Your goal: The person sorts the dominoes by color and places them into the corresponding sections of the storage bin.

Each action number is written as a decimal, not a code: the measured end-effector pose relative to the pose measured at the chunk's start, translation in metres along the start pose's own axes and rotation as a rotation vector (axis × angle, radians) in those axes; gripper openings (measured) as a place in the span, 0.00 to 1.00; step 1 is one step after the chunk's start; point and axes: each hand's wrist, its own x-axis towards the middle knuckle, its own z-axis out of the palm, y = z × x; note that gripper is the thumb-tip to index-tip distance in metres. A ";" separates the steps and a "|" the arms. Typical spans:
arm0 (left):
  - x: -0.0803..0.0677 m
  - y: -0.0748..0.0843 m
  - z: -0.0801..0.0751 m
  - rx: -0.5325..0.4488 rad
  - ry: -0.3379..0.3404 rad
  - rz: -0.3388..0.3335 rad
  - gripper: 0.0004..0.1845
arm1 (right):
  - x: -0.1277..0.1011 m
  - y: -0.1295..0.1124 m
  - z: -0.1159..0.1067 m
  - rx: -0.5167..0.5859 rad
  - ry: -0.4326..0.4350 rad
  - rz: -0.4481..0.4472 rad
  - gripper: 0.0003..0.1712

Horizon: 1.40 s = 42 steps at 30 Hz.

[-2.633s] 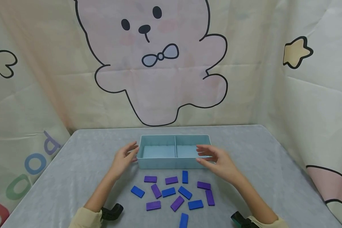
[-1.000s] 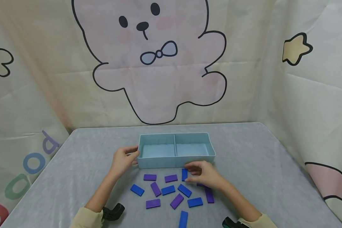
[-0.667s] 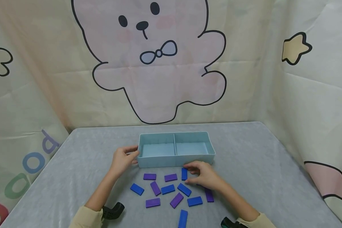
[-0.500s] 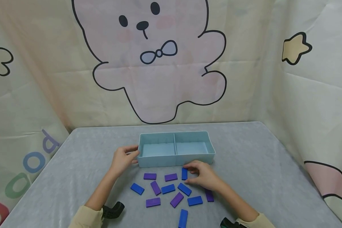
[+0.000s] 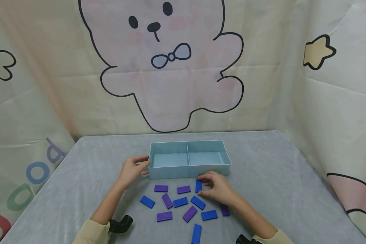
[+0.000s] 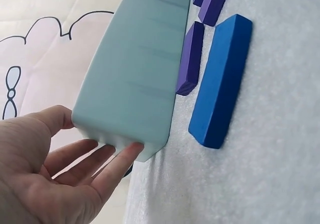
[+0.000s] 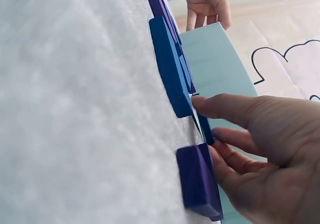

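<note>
R hand (image 5: 217, 189) pinches the upright blue tile (image 5: 198, 185) just in front of the tray (image 5: 189, 171), thumb on one side, fingertips (image 7: 220, 134) on the other; the tile looks to be on the table (image 5: 262, 169) w/ its top end near the tray wall. L hand (image 5: 131, 171) rests on the tray's left end, fingers (image 6: 120, 159) straight against the corner, nothing gripped, steadying it.

Handling, as a guess: tile looks like a small rigid slab, light, smooth faces, prob. a bit slick; thin, so take it by the long edges, pinch near the middle so it doesn't pivot. Not fragile. Tray looks like thin stiff plastic, light, would slide on the cloth if pushed.

Other blue & purple tiles (image 5: 183, 201) lie scattered flat in front of the tray; both tray compartments hold nothing.

Writing: on the backdrop at left, big coloured letters (image 5: 38, 169), partly cut off, look like "ood"; no brand or label visible on tiles or tray
</note>
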 end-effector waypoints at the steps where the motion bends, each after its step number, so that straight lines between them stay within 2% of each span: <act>1: 0.000 0.000 0.000 -0.002 -0.007 0.006 0.22 | 0.000 -0.001 0.000 0.013 0.001 -0.002 0.26; 10: 0.001 0.001 -0.001 0.002 -0.043 0.038 0.21 | -0.002 -0.012 -0.006 0.102 -0.009 0.035 0.28; 16: 0.002 -0.001 -0.002 0.000 -0.049 0.039 0.21 | -0.003 -0.016 -0.006 0.121 -0.003 0.044 0.27; 24: 0.002 -0.003 -0.003 -0.033 -0.063 0.046 0.23 | -0.004 -0.022 -0.009 0.127 0.013 0.000 0.27; 34: 0.005 -0.005 -0.005 -0.095 -0.078 -0.002 0.26 | 0.000 -0.030 -0.015 0.155 0.020 0.012 0.26; 42: 0.008 -0.007 -0.007 -0.141 -0.099 -0.009 0.27 | 0.006 -0.041 -0.019 0.175 0.038 0.008 0.26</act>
